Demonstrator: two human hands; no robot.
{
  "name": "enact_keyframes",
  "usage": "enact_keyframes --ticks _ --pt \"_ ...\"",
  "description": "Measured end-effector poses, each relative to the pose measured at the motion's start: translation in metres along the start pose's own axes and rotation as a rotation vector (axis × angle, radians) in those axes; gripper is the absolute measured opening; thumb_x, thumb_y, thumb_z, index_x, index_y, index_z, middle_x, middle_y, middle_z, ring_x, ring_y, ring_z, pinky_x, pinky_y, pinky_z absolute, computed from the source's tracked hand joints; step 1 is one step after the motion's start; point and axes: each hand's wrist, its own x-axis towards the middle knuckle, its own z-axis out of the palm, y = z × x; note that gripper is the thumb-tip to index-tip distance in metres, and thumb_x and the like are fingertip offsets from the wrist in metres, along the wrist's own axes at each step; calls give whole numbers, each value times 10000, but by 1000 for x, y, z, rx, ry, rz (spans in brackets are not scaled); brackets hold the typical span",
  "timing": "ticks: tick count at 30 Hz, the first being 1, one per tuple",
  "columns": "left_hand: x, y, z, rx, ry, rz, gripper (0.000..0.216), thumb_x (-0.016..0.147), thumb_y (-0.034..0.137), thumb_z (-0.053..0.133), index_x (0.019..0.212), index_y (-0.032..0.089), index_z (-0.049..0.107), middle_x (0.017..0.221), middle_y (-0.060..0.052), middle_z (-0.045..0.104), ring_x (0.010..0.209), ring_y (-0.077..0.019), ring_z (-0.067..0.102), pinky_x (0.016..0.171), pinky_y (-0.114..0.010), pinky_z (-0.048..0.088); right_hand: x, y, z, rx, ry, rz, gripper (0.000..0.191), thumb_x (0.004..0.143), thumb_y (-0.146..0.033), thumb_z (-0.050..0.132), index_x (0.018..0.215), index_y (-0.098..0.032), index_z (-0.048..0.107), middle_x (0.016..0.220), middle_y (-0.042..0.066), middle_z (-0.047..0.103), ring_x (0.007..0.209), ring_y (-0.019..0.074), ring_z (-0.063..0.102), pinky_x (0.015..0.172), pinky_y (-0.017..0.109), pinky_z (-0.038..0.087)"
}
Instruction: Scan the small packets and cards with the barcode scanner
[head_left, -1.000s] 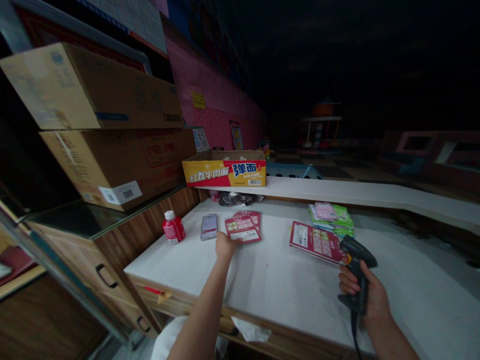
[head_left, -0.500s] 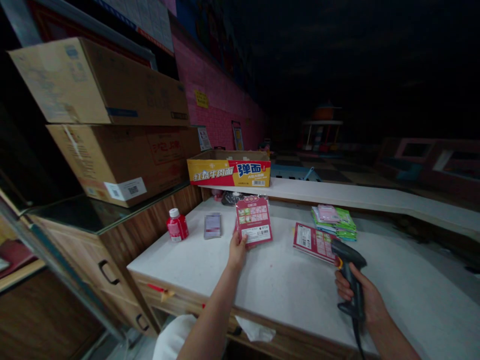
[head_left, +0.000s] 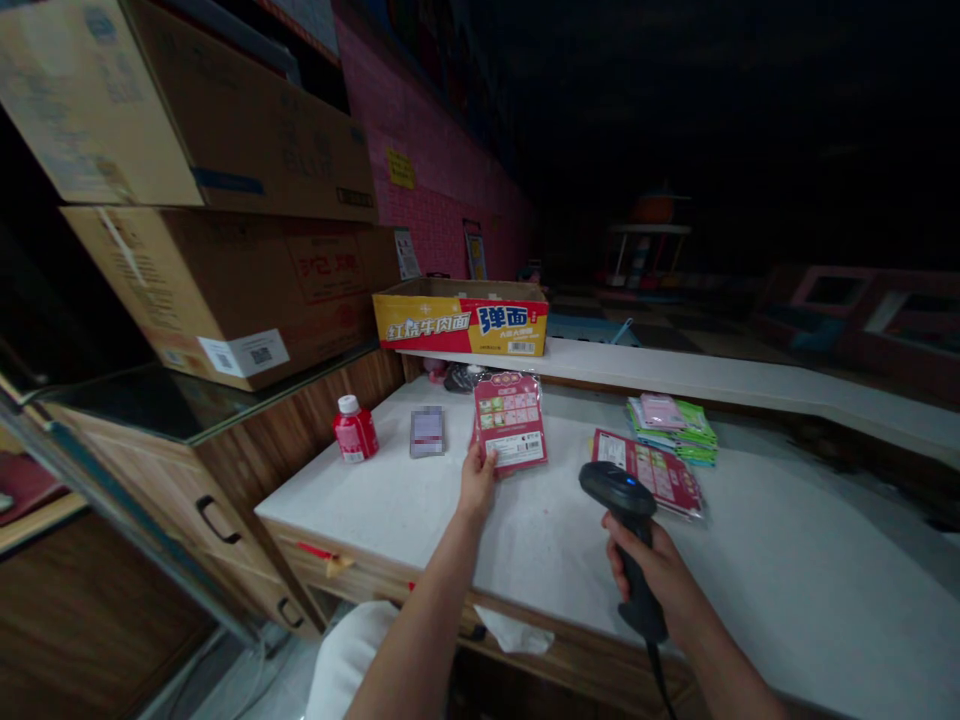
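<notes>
My left hand (head_left: 477, 482) grips the lower left corner of a flat red packet (head_left: 511, 415), held up over the counter with its printed back and white label facing me. My right hand (head_left: 652, 565) is wrapped round the handle of a black barcode scanner (head_left: 621, 490), whose head points left toward the packet; a small blue light glows on top. Behind the scanner lies a similar red packet (head_left: 664, 475), partly covered by it. Just past that is a pile of green and pink packets (head_left: 679, 425). The scanner's cord hangs down over the counter edge.
A red bottle with a white cap (head_left: 355, 430) and a phone (head_left: 427, 432) stand on the white counter (head_left: 337, 505) at left. A yellow and red noodle carton (head_left: 461, 320) sits on the raised ledge (head_left: 720, 370). Stacked cardboard boxes (head_left: 225, 285) rise at far left.
My right hand has brought the scanner leftward, closer to the held packet, and turned its head that way. The scanner's blue light now shows. The view has shifted slightly.
</notes>
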Motion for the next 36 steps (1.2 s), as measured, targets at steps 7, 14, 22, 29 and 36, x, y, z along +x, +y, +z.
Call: enact_keyframes --ticks 7,14,22,29,36 --pt "2 -3 0 31 -9 10 696 654 641 698 1136 157 562 1134 -128 654 923 -225 668 680 -315 585 -3 -5 0 4 -1 0 454 674 -588 743 803 -213 523 491 -68 536 351 97 456 330 211 363" --pt "-1 2 1 23 7 -24 639 706 574 687 1177 166 544 1171 -143 656 975 -281 672 749 -399 590 -4 -5 -1 -12 -29 31 474 671 -591 748 838 -209 523 493 -70 544 359 100 464 329 210 366" --pt "1 0 -1 -62 -11 -6 661 658 533 767 1157 151 563 1148 -149 675 931 -279 686 695 -360 599 3 0 -10 30 -58 30 481 688 -586 744 900 -201 550 515 -66 548 368 94 472 336 197 362" --pt "-1 7 1 -80 4 -21 691 644 517 787 1185 175 529 1188 -144 659 946 -270 687 724 -370 598 24 8 -60 239 -129 -5 364 780 -513 700 934 -204 584 522 -56 533 360 79 437 351 185 346" --pt "-4 17 5 -23 5 -42 758 535 394 879 1163 160 525 1078 -122 700 905 -255 695 758 -374 590 47 21 -113 563 -287 -5 339 770 -518 703 817 -192 622 509 -56 456 357 46 323 354 161 318"
